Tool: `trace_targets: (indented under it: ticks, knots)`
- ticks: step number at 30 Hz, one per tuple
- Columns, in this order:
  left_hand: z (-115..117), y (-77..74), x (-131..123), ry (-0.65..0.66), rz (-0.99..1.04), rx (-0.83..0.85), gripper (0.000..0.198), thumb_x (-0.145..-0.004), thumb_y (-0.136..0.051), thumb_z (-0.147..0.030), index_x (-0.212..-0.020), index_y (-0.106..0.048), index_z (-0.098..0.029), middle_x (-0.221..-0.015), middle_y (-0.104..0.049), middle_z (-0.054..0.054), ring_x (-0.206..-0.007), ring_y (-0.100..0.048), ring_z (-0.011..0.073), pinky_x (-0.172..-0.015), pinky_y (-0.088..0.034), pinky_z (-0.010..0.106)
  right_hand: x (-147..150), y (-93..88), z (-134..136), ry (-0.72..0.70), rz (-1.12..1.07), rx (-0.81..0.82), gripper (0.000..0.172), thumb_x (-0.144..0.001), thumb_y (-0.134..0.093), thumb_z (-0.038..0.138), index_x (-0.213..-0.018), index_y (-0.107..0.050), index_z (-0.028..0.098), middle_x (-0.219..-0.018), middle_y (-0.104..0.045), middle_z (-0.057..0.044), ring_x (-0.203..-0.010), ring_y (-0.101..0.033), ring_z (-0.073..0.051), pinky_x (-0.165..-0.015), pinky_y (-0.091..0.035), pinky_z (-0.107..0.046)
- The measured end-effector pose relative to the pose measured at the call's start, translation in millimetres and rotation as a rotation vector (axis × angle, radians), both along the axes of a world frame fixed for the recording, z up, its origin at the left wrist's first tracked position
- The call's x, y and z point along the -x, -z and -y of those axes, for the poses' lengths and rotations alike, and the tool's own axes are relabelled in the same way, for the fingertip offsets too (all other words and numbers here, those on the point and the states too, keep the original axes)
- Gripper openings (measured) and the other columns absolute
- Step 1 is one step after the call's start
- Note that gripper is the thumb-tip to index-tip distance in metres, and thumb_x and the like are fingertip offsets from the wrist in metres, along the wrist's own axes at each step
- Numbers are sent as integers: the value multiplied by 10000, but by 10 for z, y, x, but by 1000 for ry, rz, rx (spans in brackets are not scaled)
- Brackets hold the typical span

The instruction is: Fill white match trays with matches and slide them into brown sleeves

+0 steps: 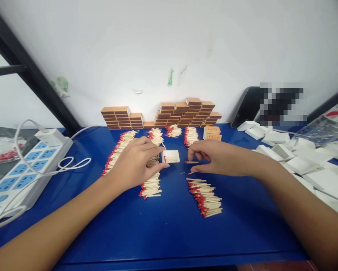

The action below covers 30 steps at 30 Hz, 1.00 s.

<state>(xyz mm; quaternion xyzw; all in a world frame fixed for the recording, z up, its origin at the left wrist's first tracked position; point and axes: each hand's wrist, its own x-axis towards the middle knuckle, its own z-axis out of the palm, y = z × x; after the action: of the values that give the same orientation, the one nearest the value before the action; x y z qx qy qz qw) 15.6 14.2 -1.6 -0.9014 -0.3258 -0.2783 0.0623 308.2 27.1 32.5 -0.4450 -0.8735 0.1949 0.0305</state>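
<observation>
My left hand (137,162) rests over a row of red-tipped matches (151,185), its thumb and fingers closed on the left edge of a small white matchbox tray (171,156) that holds a few matches. My right hand (214,158) hovers just right of the tray, fingers curled in a loose pinch. A single match (191,162) lies under its fingertips; I cannot tell whether they grip it. Another row of matches (205,197) lies below the right hand.
Stacked brown matchbox sleeves (185,113) line the wall, with more match rows (120,148) in front. White empty trays (295,160) pile at the right. A white power strip (25,169) and cable sit at the left on the blue table (169,233).
</observation>
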Motion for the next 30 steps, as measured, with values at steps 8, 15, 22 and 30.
trace_targets:
  ticks: [8, 15, 22, 30]
  knots:
    - [-2, -9, -17, 6, 3, -6, 355, -954, -732, -454, -1142, -754, -154, -936, -781, 77, -949, -654, 266, -871, -535, 419, -27, 80, -82, 10, 40, 52, 290, -907, -658, 520, -928, -691, 232, -902, -675, -49, -755, -573, -194, -635, -382, -310]
    - [-4, -1, -11, 8, -1, 5, 366, -958, -723, -466, -1137, -753, -148, -919, -773, 77, -929, -649, 261, -855, -537, 420, 41, 145, -51, -30, 19, -21, 235, -986, -541, 407, -892, -645, 218, -923, -695, -71, -766, -587, -202, -646, -386, -315]
    - [-23, -6, -1, 17, 5, -7, 347, -963, -718, -466, -1120, -761, -160, -881, -769, 69, -916, -657, 260, -844, -533, 416, -13, 119, -75, -30, -43, -124, 246, -1010, -511, 388, -879, -633, 220, -913, -697, -68, -783, -598, -204, -674, -398, -316]
    - [72, 21, -88, 40, 40, 63, 370, -943, -747, -457, -1169, -746, -165, -963, -785, 64, -931, -664, 256, -849, -534, 415, 180, 42, 107, -12, -158, -252, 239, -1059, -496, 400, -966, -628, 224, -940, -672, -52, -811, -600, -192, -672, -411, -309]
